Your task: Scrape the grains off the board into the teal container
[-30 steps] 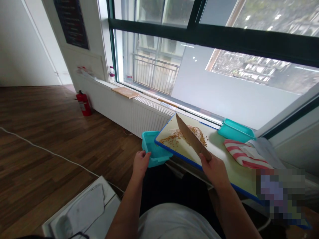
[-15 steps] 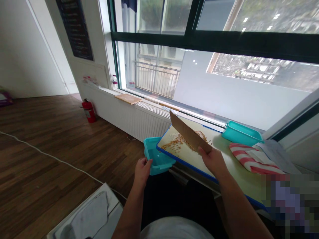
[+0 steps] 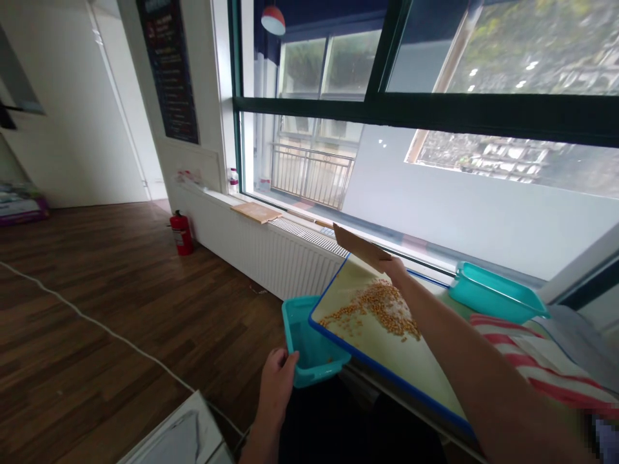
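My left hand (image 3: 278, 385) grips the near rim of a teal plastic tub (image 3: 309, 345) held just below the left edge of a blue-rimmed table (image 3: 387, 357). A heap of yellow-brown grains (image 3: 374, 307) lies on the pale tabletop near that edge. My right hand (image 3: 393, 269) reaches across the table to its far side, closed on a brown cardboard piece (image 3: 355, 245) that sticks out to the left beyond the grains.
A second teal tub (image 3: 496, 299) stands at the table's back right, with a red-and-white striped cloth (image 3: 541, 367) in front of it. A white radiator (image 3: 271, 254) runs under the window. A red fire extinguisher (image 3: 180, 232) stands on the wooden floor.
My right hand has carried the cardboard from over the grains to the far side of the table. The left hand stays on the teal tub. The view has tilted up.
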A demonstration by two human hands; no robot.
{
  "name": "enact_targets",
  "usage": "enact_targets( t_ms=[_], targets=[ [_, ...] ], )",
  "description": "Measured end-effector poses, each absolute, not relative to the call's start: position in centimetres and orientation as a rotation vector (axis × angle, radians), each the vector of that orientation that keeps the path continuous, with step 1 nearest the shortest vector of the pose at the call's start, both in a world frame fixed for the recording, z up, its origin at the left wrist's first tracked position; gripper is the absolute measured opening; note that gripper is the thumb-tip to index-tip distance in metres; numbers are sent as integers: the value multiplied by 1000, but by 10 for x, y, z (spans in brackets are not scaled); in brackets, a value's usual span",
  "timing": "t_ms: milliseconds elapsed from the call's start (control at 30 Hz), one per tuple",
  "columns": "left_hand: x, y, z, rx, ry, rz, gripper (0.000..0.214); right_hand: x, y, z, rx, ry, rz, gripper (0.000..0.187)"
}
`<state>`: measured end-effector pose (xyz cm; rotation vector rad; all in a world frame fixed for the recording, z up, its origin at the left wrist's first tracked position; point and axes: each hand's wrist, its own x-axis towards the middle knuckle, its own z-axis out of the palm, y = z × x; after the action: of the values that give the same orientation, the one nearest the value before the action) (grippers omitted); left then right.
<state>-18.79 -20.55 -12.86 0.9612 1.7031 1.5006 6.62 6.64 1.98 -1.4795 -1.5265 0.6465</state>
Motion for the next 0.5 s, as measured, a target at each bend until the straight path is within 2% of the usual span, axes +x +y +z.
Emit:
enact_targets(
  t_ms=[100,500],
  targets=[
    [-188,-204,-131,953,1692,1495,31,69,74,9,-1519,-1490,666,14],
    [-187,-207,-127,957,1701,1509,28,74,74,2,-1553,-1525,722,17]
  ],
)
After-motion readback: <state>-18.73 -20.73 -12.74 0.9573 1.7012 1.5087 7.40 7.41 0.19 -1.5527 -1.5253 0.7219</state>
